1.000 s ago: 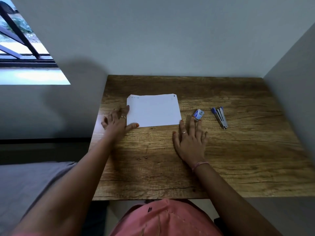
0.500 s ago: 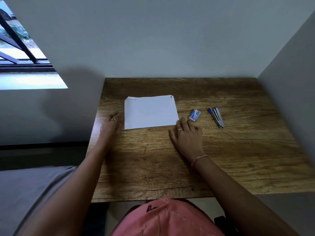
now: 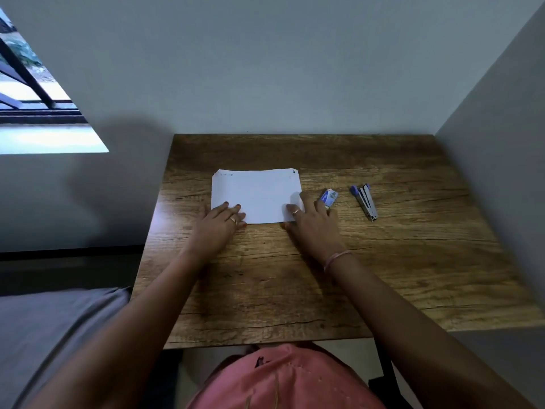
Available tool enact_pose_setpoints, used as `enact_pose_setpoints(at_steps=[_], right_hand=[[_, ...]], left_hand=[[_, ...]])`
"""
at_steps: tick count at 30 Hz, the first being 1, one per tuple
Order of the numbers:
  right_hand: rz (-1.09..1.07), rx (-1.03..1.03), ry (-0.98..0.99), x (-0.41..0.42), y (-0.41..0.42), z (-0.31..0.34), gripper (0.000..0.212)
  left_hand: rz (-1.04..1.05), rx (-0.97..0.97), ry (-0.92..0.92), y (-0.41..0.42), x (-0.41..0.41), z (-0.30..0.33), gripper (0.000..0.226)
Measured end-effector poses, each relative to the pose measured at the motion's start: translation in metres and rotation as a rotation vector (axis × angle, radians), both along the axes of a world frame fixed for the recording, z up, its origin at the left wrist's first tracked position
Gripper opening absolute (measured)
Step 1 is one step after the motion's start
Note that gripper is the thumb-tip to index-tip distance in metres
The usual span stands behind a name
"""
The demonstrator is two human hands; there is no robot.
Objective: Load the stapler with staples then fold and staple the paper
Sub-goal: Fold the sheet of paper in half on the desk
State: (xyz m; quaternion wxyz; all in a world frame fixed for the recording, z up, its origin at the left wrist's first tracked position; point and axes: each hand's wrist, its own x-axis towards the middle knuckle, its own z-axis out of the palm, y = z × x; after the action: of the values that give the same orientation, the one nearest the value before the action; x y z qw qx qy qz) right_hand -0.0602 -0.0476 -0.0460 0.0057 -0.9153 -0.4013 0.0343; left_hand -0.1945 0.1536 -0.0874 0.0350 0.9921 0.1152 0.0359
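Note:
A white sheet of paper lies flat on the wooden table. My left hand rests palm down on its near left corner, fingers spread. My right hand lies on the near right corner, and that corner looks slightly lifted by the fingers. A small blue staple box sits just right of the paper, touching my right fingers. Farther right lies the blue and silver stapler, untouched.
Grey walls close the table in at the back and on the right. The table's left edge drops off beside a grey surface. A pink garment is below the near edge.
Both hands have moved inward onto the paper's near corners. The left one came from the table left of the sheet, the right one from the table below the staple box.

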Motion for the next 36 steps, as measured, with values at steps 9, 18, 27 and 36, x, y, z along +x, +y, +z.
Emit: enact_pose_setpoints(at_steps=[9, 18, 27, 36], right_hand=[[0.282, 0.262, -0.114, -0.014, 0.030, 0.025, 0.033], [-0.263, 1.088, 1.004, 0.028, 0.017, 0.096, 0.009], [-0.425, 1.485, 1.657, 0.033, -0.007, 0.090, 0.032], [-0.455, 1.467, 1.588, 0.046, -0.036, 0.077, 0.038]], left_hand=[[-0.065, 0.092, -0.473, -0.019, 0.011, 0.057, 0.016], [0.488, -0.853, -1.102, -0.070, 0.039, 0.113, 0.056], [0.318, -1.647, -0.925, -0.112, 0.058, 0.111, 0.041], [0.349, -1.525, -0.690, -0.099, 0.060, 0.107, 0.044]])
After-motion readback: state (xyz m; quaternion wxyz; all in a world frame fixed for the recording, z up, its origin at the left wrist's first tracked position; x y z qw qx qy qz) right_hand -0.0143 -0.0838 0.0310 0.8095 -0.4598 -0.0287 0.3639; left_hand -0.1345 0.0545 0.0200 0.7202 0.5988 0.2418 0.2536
